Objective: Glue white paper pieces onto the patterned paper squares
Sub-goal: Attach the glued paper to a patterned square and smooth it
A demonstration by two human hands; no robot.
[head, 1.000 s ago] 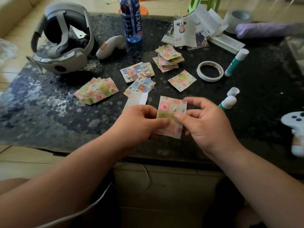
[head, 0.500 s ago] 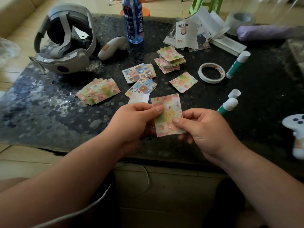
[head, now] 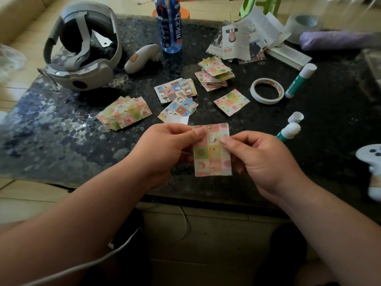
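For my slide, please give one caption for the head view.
Left hand and right hand pinch a patterned paper square over the dark table.

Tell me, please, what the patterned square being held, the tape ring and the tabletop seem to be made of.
The patterned square: thin paper, matte, printed; its edges curl slightly. The tape ring: probably paper masking tape, cream and dull, on a printed core. The tabletop: likely polished stone or a stone-look slab, dark and speckled with glossy glare.
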